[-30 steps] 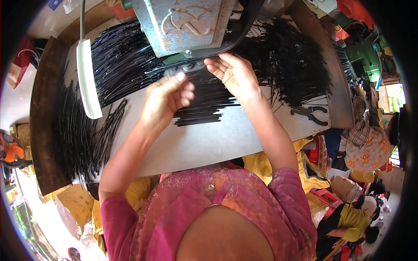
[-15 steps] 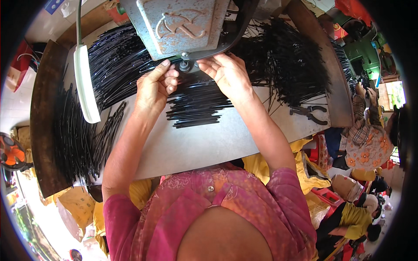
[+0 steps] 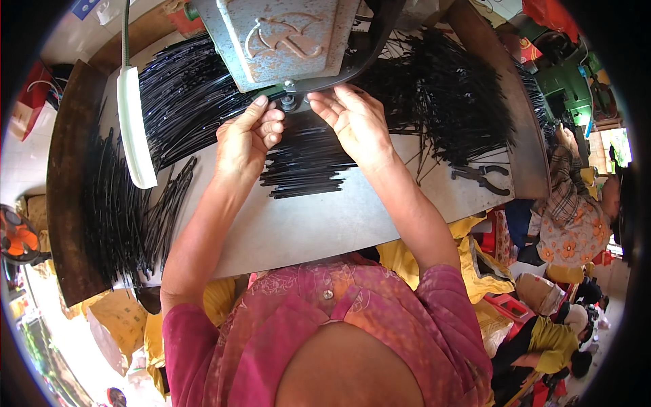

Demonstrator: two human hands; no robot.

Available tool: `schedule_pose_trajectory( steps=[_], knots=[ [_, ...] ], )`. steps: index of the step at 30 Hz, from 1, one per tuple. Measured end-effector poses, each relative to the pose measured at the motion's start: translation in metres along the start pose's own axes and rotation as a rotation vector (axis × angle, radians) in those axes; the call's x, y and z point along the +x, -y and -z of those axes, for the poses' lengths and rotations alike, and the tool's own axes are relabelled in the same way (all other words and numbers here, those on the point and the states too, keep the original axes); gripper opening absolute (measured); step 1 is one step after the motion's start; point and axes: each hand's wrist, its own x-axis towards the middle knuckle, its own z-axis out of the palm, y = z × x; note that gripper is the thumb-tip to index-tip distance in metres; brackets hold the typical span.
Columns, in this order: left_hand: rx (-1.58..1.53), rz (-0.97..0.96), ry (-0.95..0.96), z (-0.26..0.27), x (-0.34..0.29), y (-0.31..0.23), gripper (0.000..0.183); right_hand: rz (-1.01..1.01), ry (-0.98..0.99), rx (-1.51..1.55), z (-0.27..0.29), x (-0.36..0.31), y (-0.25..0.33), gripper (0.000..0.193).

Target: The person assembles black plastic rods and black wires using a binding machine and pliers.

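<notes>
My left hand (image 3: 249,136) is closed at the left of a machine's small round metal tip (image 3: 289,103), thumb against the curled fingers. What it pinches is too thin and dark to make out. Across the tip, my right hand (image 3: 354,125) has its fingers bent together, their ends at the machine's dark lower edge; anything between them is hidden. Above both hands hangs the grey, worn machine head (image 3: 288,41) with a raised umbrella shape. Below the tip, between my wrists, a stack of thin black rods (image 3: 305,166) lies crosswise on the pale metal tabletop (image 3: 305,230).
Larger heaps of black rods lie at the left (image 3: 183,102) and right (image 3: 454,102). Black-handled pliers (image 3: 480,178) rest near the right edge. A white lamp (image 3: 134,129) hangs at the left. Raised brown boards (image 3: 71,190) border the table. Other people sit at the far right.
My left hand has shifted slightly right and down with the picture. Both hands keep nearly the same pose beside the metal tip.
</notes>
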Motion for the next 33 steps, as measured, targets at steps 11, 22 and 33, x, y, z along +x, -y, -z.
schedule_pose_trajectory(
  steps=[11,22,33],
  knots=[
    [-0.014,0.011,0.014,0.003,-0.002,0.002,0.021,0.008,-0.025,0.009,-0.003,-0.003,-0.002,0.013],
    [-0.025,0.027,0.008,0.009,0.002,0.003,0.020,0.009,-0.044,0.003,-0.005,0.000,-0.006,0.011],
    [0.069,-0.009,0.070,0.014,0.004,0.001,0.019,-0.114,0.063,-0.162,0.017,-0.002,0.020,0.020]
  ],
)
